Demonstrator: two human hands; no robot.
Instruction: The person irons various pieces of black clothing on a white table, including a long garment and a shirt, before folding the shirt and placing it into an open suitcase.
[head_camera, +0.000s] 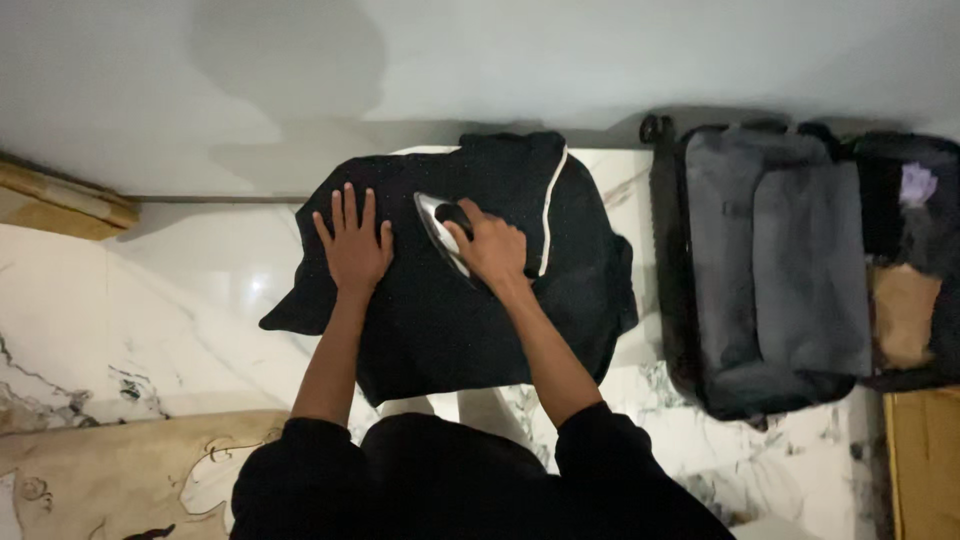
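A black garment (440, 320) with a thin white stripe lies spread out flat over a low surface on the marble floor. My left hand (354, 242) rests flat on its left part, fingers apart. My right hand (493, 248) grips the dark handle of a silver iron (438, 226), which sits on the garment near its middle, tip pointing up and to the left.
An open dark suitcase (775, 270) with grey lining lies on the floor to the right, with folded items in its far half. A white wall (480, 60) runs along the top. A wooden plank (65, 200) sits at far left and a patterned mat (120, 480) at bottom left.
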